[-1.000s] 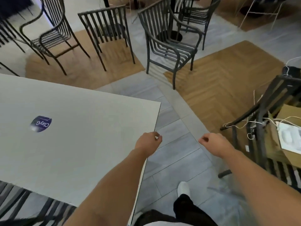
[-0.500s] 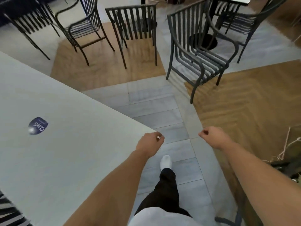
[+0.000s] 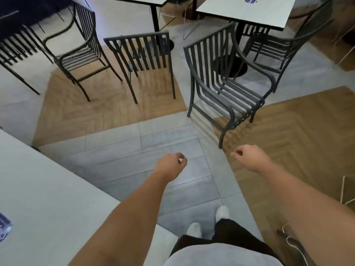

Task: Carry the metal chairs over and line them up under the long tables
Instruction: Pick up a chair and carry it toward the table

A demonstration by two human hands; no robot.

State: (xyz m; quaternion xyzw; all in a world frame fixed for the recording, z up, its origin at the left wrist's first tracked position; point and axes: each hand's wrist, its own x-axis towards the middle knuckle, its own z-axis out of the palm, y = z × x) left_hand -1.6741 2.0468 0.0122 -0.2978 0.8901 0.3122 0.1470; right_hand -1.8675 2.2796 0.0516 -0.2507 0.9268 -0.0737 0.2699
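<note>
Three dark metal slatted chairs stand ahead of me on the floor: one at the right [image 3: 228,87], its seat facing right, one in the middle [image 3: 142,54] with its back toward me, and one at the left [image 3: 80,54]. A long pale table [image 3: 48,198] fills the lower left. My left hand [image 3: 171,164] hangs over the grey tiles with fingers curled loosely and nothing in it. My right hand [image 3: 249,158] is also curled and holds nothing, a short way below the right chair's front leg.
Two small pedestal tables [image 3: 247,12] stand at the back, a further chair [image 3: 278,43] tucked at the right one. More dark chair frames [image 3: 15,45] crowd the far left. White cords [image 3: 292,240] lie at the lower right. My feet in white socks [image 3: 222,212] are on the tiles.
I have walked forward past the long table's corner, so the chairs are closer and larger. The chair and box at the right have dropped out of view. Both hands stay curled and hold nothing.
</note>
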